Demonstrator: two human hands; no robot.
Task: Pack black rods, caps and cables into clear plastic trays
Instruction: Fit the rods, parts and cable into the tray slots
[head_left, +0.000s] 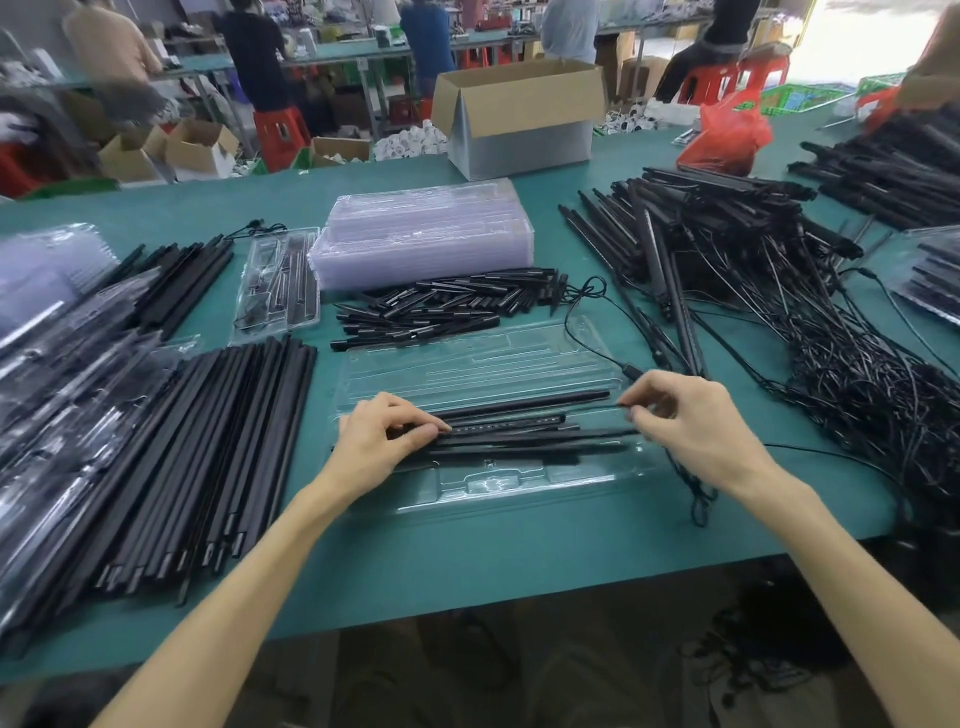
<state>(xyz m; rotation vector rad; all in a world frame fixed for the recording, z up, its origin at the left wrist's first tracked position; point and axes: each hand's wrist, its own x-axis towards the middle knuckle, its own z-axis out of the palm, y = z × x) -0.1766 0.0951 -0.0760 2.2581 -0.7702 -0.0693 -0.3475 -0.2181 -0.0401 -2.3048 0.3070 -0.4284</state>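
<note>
Factory packing floor: long green benches (415, 571), bulk rod piles (171, 457), cartons (519, 114), workers on red stools (280, 135) upper frame.

Table (415, 571): teal-green, plain, edge to edge. Tray (493, 488) at near edge: clear, white glare streaks. Rods (519, 441) in it: black, one with row of pale dots. Rod pile (208, 452) by left edge: black, pale glints on near ends. Caps (441, 309) mid-table: black, glossy. Tray stack (426, 234) behind them: clear, faint lilac tint. Cables (857, 389) toward right edge: black tangle. Cardboard box (519, 104) at far edge: brown flaps, silver-grey side. Plastic bag (727, 135) near far right corner: red. Stool (280, 135) beyond table: red.
</note>
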